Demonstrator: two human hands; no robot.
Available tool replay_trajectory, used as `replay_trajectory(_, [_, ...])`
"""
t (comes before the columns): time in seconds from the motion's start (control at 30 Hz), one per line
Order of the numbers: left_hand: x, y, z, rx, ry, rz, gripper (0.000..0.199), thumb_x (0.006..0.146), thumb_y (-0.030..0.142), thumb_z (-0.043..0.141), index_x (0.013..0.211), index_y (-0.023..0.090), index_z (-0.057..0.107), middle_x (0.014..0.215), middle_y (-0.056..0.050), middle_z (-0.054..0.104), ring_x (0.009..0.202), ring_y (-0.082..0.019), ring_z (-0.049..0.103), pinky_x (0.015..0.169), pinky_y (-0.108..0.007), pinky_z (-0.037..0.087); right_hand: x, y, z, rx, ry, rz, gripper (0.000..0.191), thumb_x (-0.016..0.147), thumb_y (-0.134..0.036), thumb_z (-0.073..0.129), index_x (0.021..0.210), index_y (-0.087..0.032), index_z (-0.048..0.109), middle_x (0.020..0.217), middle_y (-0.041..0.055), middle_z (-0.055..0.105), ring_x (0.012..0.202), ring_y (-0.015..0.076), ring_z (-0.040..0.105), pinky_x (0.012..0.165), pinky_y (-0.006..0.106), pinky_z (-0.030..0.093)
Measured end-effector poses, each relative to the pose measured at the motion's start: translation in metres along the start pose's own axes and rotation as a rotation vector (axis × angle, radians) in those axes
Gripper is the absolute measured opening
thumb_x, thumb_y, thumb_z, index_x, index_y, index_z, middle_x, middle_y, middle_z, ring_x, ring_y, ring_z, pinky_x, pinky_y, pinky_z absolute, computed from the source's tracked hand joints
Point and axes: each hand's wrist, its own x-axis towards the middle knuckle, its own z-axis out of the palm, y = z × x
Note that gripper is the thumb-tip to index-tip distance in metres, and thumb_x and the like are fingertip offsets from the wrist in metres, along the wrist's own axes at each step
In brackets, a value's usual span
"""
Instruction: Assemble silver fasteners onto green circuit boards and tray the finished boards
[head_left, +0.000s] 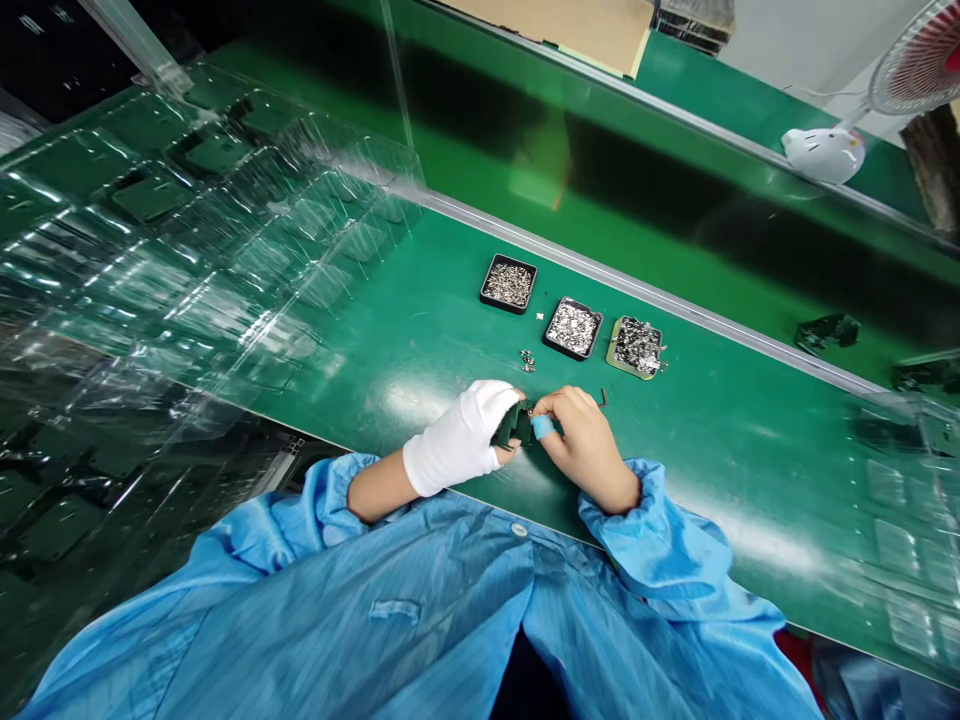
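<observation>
My left hand [465, 435], in a white glove that leaves the fingertips bare, is closed around a small dark green plastic part [510, 428]. Close against the part's right side is my right hand [581, 440], fingers pinched together at its upper edge. A tiny metallic bit shows at those fingertips, too small to name. Blue tape [542, 427] wraps one right finger. Just beyond the hands lie a few loose metal pieces [528, 360]. A small dark L-shaped piece [604, 397] rests beside my right hand.
Two black trays of small metal pieces [508, 283] [573, 328] and a pale tray of larger metal pieces [637, 347] stand ahead. Clear plastic blister trays [262, 270] are stacked at left, others [892, 520] at right. A shelf edge [675, 285] and a fan [825, 155] are behind.
</observation>
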Motion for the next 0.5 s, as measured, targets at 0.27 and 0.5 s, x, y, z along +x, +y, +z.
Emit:
replay_trajectory(0.27, [0.002,-0.001,-0.006,-0.091,0.005,0.005,0.046,0.074,0.028,0.058,0.115,0.012,0.047,0.111,-0.016,0.058,0.104,-0.028,0.058,0.089,-0.045,0.050,0.003,-0.006,-0.002,0.071,0.054,0.027,0.010,0.087,-0.015,0.045,0.091,-0.020,0.052,0.095,0.0090,0.060,0.090,0.0235,0.055,0.078,0.036,0.045])
replay_trajectory(0.5, [0.017,0.001,-0.022,-0.071,-0.226,-0.146,0.016,0.081,0.020,0.052,0.096,0.018,0.055,0.090,-0.003,0.064,0.088,-0.020,0.063,0.102,-0.042,0.043,0.006,-0.016,-0.002,0.081,-0.067,0.058,0.016,0.080,-0.009,0.047,0.088,-0.022,0.051,0.087,0.0052,0.063,0.082,0.0215,0.058,0.073,0.032,0.046])
